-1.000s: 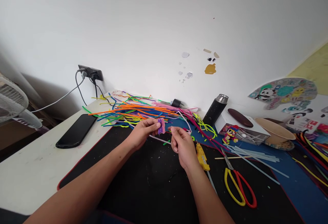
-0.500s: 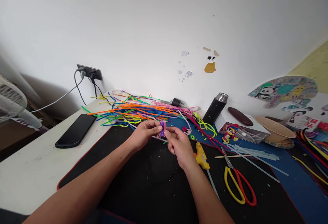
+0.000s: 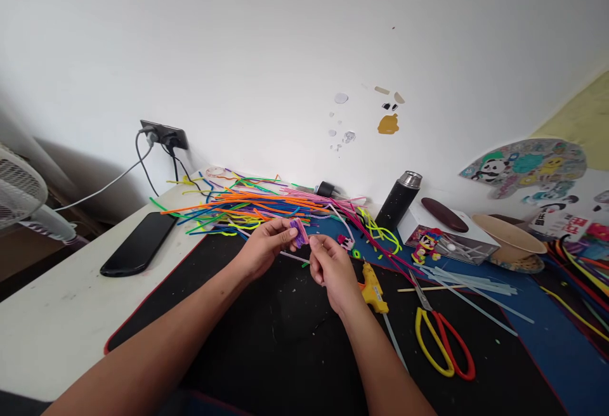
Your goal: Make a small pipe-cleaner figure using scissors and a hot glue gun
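Observation:
My left hand (image 3: 272, 243) pinches a small block of purple and pink pipe cleaners (image 3: 299, 233) between thumb and fingers, above the black mat (image 3: 266, 314). Its purple strands lie side by side, with pink along the right edge. My right hand (image 3: 332, 265) is closed at that edge, thumb against forefinger, where the pink strand seems to run into the fingertips. Just right of this hand lies a yellow hot glue gun (image 3: 375, 289). Scissors (image 3: 438, 333) with yellow and red handles rest further right.
Loose coloured pipe cleaners (image 3: 247, 203) are heaped along the wall. A phone (image 3: 139, 243) lies at left. At right stand a black flask (image 3: 399, 200), a white box (image 3: 457, 238) and a small figure (image 3: 426, 246), with glue sticks (image 3: 476, 281) in front. A fan (image 3: 21, 188) is at far left.
The pipe-cleaner block has tilted and risen slightly in my left hand. My right fingertips have shifted a little away from its edge, to the right.

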Demonstrator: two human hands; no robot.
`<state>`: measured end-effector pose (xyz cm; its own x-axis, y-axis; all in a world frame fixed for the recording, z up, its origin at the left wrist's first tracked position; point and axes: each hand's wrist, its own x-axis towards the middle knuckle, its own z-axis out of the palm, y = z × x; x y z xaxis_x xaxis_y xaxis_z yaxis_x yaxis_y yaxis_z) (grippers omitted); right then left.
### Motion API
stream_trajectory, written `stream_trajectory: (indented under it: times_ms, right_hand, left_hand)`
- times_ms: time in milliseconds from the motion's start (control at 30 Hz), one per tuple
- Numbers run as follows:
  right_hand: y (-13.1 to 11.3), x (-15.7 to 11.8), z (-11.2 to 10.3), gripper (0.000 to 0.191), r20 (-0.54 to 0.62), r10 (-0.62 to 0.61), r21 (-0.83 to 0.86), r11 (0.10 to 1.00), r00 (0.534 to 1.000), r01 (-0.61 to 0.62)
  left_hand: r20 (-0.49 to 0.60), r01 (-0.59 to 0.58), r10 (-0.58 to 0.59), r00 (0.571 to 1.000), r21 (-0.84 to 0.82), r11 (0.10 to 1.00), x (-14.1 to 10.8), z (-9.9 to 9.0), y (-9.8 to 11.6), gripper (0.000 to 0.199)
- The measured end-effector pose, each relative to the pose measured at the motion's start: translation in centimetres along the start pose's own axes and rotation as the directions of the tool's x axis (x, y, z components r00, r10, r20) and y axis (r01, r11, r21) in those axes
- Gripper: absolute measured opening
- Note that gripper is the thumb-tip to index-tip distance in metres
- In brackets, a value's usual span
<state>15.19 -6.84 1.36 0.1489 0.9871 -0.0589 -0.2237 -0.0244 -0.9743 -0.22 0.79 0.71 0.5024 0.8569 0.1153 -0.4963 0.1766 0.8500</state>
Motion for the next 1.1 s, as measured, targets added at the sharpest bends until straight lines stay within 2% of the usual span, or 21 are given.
stream_trajectory:
  times_ms: [133, 200, 433, 733, 933, 1033, 1100]
  right_hand:
    - [-0.1, 0.0, -0.1, 0.049, -0.007, -0.022, 0.032, 0.999, 1.0, 0.022]
    - [-0.2, 0.0, 0.0, 0.05, 0.01, -0.017, 0.03, 0.999, 1.0, 0.016]
    - [-0.1, -0.1, 0.2, 0.054, 0.004, -0.004, 0.023, 1.0, 1.0, 0.004]
    - [0.0, 0.2, -0.2, 0.049, -0.048, -0.028, 0.009, 1.0, 0.998, 0.028]
    - [0.3, 0.3, -0.2, 0.046, -0.033, -0.072, -0.104, 0.992, 0.997, 0.068]
    - [0.3, 0.1, -0.1, 0.046, -0.029, -0.085, -0.126, 0.989, 0.996, 0.08]
    - [0.1, 0.0, 0.0, 0.045, -0.015, -0.092, -0.123, 0.988, 0.996, 0.089]
  left_hand:
    - [-0.07, -0.01, 0.005, 0.998, -0.073, 0.997, 0.1, -0.1, 0.1, 0.025]
    - [-0.069, -0.014, 0.009, 0.998, -0.07, 0.997, 0.1, -0.1, 0.1, 0.024]
    - [0.034, -0.087, 0.084, 0.996, 0.1, 0.991, -0.2, 0.1, -0.5, 0.023]
    - [0.117, -0.091, 0.058, 0.991, 0.307, 0.947, -0.6, 0.2, 0.3, 0.039]
    - [0.144, -0.117, 0.054, 0.988, 0.477, 0.871, -0.5, 0.2, 0.7, 0.027]
    - [0.146, -0.097, 0.033, 0.989, 0.456, 0.885, -0.5, 0.2, 0.6, 0.025]
    - [0.098, -0.053, 0.017, 0.995, 0.376, 0.925, -0.5, 0.1, 0.5, 0.025]
